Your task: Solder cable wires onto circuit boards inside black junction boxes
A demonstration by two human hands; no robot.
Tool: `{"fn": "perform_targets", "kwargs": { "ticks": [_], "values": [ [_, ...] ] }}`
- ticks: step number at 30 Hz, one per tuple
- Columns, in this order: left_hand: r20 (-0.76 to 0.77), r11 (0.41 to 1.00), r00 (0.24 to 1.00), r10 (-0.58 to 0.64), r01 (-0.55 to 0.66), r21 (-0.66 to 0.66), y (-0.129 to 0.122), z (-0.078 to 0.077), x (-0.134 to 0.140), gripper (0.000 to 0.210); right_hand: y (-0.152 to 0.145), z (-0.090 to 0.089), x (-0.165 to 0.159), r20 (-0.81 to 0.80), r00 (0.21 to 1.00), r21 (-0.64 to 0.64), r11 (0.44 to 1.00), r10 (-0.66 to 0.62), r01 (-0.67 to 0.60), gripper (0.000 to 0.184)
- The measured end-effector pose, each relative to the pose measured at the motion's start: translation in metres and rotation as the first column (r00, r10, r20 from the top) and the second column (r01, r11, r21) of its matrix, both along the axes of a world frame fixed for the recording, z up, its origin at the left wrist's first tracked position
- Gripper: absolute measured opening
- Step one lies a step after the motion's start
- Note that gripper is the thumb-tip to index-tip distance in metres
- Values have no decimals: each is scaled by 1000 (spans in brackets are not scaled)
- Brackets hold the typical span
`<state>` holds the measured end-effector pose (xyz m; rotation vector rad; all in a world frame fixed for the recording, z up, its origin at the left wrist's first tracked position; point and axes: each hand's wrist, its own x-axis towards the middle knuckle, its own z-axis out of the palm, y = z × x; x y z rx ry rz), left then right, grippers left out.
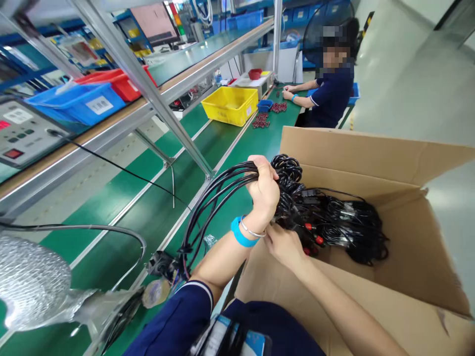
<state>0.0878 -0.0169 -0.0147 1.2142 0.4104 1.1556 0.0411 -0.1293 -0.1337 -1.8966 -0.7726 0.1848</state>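
From my remote seat I see crinkled silver foil ducting (31,282) nearest, left of the cardboard box (401,163), whose matte brown flaps stand open. My left hand (264,190) is clenched tight around a bundle of glossy black cables (218,190) at the box's left rim; they arc down from the fist toward the green belt (122,198). A blue band circles that wrist. My right hand (284,244), just inside the box, touches coiled black cable sets (341,222) with small red plugs; I cannot tell whether its fingers pinch anything. Beyond the box sits a yellow plastic bin (230,105), its label unreadable, and a seated co-worker (330,94).
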Motion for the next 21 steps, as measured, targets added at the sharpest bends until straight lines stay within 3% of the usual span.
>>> {"fn": "perform_targets", "kwargs": {
  "ticks": [2, 5, 8, 13, 15, 18, 21],
  "values": [
    [3, 1000, 1000, -6, 6, 1, 3, 2, -4, 54, -1, 9, 3, -15, 999, -36, 998, 43, -43, 31],
    [10, 998, 999, -30, 31, -55, 10, 11, -12, 55, -34, 27, 19, -54, 997, -74, 996, 46, -50, 52],
    [38, 998, 999, -26, 28, -53, 11, 19, -20, 54, -51, 34, 20, -104, 995, -113, 994, -11, -1, 53],
    [72, 998, 996, 60, -57, -40, 3, 21, -28, 50, 0, 17, -15, -201, 979, -66, 997, -44, 31, 43],
    [60, 996, 996, 71, -68, -51, 5, 21, -32, 51, -2, 11, -12, -265, 963, 16, 999, -45, 51, 43],
    [51, 997, 997, 53, -50, -65, 15, 23, -42, 52, -46, 9, 30, -374, 924, 155, 977, -78, 145, 48],
    [52, 994, 995, -83, 86, -70, 23, 29, -58, 52, -84, 11, 105, -458, 868, 277, 897, -192, 345, 47]
  ]
}}
